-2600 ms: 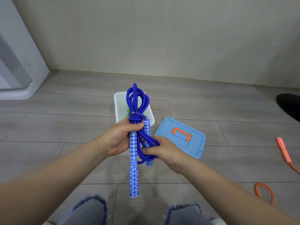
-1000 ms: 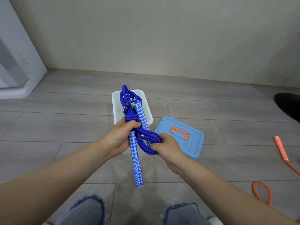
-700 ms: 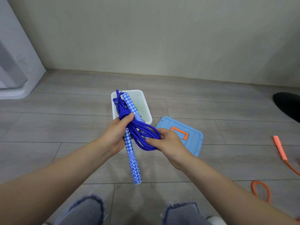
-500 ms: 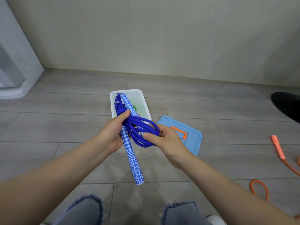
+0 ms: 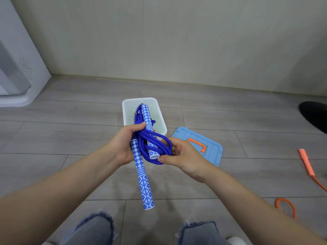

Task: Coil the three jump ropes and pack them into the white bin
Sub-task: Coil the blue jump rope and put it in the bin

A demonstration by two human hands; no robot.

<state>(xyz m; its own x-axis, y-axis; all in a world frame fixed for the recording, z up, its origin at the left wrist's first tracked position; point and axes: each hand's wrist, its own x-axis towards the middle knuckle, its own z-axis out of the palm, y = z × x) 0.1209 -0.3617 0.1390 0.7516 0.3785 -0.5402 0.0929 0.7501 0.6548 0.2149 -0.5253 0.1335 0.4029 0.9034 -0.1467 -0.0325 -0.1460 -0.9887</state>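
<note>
A: Hands? Where's the rope?

B: Left hand (image 5: 123,144) is clenched round the bundled blue braided jump rope (image 5: 155,147) and one of its blue-white patterned handles (image 5: 143,181); right hand (image 5: 180,156) pinches the loops' lower end, I'd guess so the coil can't spring open. Bundle is held above the near edge of the white plastic bin (image 5: 162,121) on the floor, likely lined up to drop in

A: Lid?

B: Light blue lid with orange handle (image 5: 208,147) lies just right of the bin, off so the opening is free

A: Unclear bits?

B: Bin contents mostly blocked; faint green tint, can't tell what. Orange jump rope (image 5: 306,163) at the right edge is cut off, uncoiled. Third rope: can't tell where
</note>
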